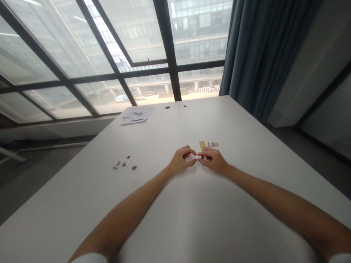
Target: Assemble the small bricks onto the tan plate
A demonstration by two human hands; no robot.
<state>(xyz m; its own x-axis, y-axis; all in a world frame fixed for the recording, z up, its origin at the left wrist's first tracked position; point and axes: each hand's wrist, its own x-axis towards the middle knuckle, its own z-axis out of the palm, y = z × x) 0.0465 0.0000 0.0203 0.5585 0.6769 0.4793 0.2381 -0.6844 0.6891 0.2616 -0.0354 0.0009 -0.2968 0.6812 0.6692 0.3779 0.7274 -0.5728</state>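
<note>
The left hand [182, 160] and right hand [215, 160] pinch a small white piece [197, 157] over the table [170, 126]; maybe two, too tiny to tell. A loose pinch could drop it.

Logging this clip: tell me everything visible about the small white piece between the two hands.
The small white piece looks like hard plastic, pale and blocky; its finer shape is too small to make out, and whether it is one part or several joined can't be told. Fingertips of the left hand pinch one end, those of the right hand the other, partly covering it. It sits over the white table, on the person's side of the yellow piece.
</note>
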